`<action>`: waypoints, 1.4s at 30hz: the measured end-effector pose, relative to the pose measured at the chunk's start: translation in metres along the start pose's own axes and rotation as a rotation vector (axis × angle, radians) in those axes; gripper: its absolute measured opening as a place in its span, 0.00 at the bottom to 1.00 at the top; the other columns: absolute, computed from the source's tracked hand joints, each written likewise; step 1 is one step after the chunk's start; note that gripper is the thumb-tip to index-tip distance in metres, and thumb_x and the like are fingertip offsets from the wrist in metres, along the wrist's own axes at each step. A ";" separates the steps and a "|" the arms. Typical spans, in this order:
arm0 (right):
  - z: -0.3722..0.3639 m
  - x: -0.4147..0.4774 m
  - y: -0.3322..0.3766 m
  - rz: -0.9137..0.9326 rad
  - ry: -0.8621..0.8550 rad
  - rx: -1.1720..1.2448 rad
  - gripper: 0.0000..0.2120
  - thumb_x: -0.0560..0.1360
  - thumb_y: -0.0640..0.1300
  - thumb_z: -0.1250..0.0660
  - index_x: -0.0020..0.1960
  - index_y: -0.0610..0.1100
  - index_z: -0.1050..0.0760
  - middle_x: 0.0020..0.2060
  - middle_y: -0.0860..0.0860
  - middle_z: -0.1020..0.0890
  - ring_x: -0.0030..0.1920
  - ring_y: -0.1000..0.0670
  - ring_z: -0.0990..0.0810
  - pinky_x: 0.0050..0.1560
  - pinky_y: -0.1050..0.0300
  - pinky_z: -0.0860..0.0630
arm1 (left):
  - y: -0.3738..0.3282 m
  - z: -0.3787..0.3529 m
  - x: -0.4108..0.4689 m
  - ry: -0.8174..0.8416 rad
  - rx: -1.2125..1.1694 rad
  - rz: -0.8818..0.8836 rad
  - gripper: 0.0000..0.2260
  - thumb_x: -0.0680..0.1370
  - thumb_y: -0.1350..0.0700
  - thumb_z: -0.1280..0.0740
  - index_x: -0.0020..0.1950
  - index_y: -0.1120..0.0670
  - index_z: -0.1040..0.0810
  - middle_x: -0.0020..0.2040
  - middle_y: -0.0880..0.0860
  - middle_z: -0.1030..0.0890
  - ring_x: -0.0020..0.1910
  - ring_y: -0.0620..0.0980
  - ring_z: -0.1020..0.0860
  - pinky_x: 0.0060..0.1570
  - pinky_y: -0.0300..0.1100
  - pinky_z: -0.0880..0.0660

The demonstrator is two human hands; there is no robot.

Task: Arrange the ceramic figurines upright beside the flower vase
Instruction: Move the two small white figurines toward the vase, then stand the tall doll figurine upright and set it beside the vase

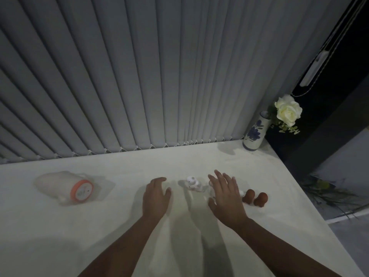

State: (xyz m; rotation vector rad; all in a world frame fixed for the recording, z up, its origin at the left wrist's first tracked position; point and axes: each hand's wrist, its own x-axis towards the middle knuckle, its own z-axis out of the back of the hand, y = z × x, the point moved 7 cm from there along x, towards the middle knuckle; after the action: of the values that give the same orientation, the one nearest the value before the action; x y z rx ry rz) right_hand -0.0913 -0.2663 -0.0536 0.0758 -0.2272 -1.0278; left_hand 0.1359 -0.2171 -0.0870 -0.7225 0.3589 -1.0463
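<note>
both hands reach out, fingers spread, holding nothing: left hand (156, 193), right hand (226, 193) over the white figurine (192, 183). next, grab it and carry it to the vase (254, 133).

Vase (254, 133) white, blue floral pattern; rose (289, 109) cream; two figurines (255, 196) brown; figurine (192, 183) white.

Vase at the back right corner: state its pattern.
White vase with a blue flower painted on it, seen in the head view.
</note>
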 end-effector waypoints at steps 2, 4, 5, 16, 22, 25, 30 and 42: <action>0.002 0.005 0.023 0.026 -0.009 0.048 0.32 0.69 0.47 0.35 0.72 0.48 0.39 0.74 0.45 0.37 0.73 0.41 0.39 0.74 0.41 0.49 | 0.007 0.027 -0.001 -0.115 0.021 -0.023 0.15 0.72 0.61 0.30 0.57 0.57 0.24 0.57 0.56 0.20 0.57 0.60 0.24 0.56 0.52 0.25; 0.002 0.012 0.048 0.048 -0.003 0.082 0.31 0.70 0.48 0.38 0.72 0.48 0.40 0.75 0.46 0.39 0.73 0.41 0.41 0.74 0.43 0.53 | 0.016 0.056 -0.003 -0.210 0.048 -0.037 0.15 0.71 0.61 0.30 0.57 0.56 0.24 0.56 0.56 0.20 0.57 0.60 0.25 0.57 0.52 0.26; 0.000 0.017 0.062 0.062 0.004 0.094 0.31 0.71 0.49 0.38 0.72 0.48 0.40 0.75 0.46 0.39 0.74 0.40 0.41 0.74 0.44 0.53 | 0.021 0.070 -0.004 -0.246 0.068 -0.043 0.15 0.71 0.60 0.31 0.57 0.56 0.24 0.57 0.56 0.21 0.58 0.59 0.25 0.58 0.52 0.27; -0.033 0.065 0.238 0.244 0.131 0.197 0.29 0.73 0.55 0.41 0.73 0.47 0.38 0.75 0.45 0.38 0.73 0.40 0.38 0.74 0.44 0.45 | 0.124 0.206 -0.008 -0.388 0.187 0.129 0.15 0.70 0.59 0.29 0.56 0.55 0.25 0.56 0.55 0.20 0.57 0.59 0.26 0.55 0.52 0.26; -0.059 0.085 0.323 0.298 0.223 0.226 0.31 0.73 0.57 0.39 0.72 0.46 0.38 0.75 0.45 0.37 0.72 0.40 0.37 0.74 0.45 0.43 | 0.196 0.241 0.000 -0.305 0.120 0.325 0.15 0.74 0.54 0.33 0.59 0.56 0.26 0.57 0.59 0.21 0.57 0.63 0.25 0.56 0.55 0.27; -0.071 0.095 0.353 0.283 0.256 0.243 0.32 0.71 0.59 0.41 0.71 0.46 0.36 0.74 0.44 0.35 0.70 0.39 0.34 0.72 0.46 0.40 | 0.224 0.251 0.008 -0.241 0.056 0.412 0.18 0.74 0.55 0.32 0.62 0.57 0.28 0.59 0.61 0.23 0.60 0.63 0.27 0.58 0.55 0.29; -0.083 0.112 0.387 0.198 0.301 0.298 0.34 0.71 0.63 0.44 0.72 0.46 0.37 0.74 0.46 0.36 0.69 0.41 0.35 0.70 0.48 0.39 | 0.253 0.258 0.030 -0.182 -0.063 0.449 0.20 0.75 0.52 0.33 0.65 0.57 0.30 0.62 0.62 0.25 0.62 0.63 0.27 0.62 0.55 0.29; -0.107 0.130 0.417 0.062 0.338 0.401 0.29 0.72 0.53 0.34 0.68 0.44 0.36 0.67 0.47 0.32 0.63 0.42 0.33 0.59 0.48 0.30 | 0.277 0.251 0.084 -0.167 -0.325 0.715 0.41 0.68 0.41 0.27 0.72 0.58 0.42 0.70 0.61 0.34 0.66 0.63 0.30 0.64 0.53 0.31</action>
State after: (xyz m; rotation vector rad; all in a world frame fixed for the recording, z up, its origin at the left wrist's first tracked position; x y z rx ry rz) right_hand 0.3477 -0.1669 -0.0679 0.5975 -0.1227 -0.8806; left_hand 0.5051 -0.1144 -0.0932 -0.8726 0.5941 -0.2502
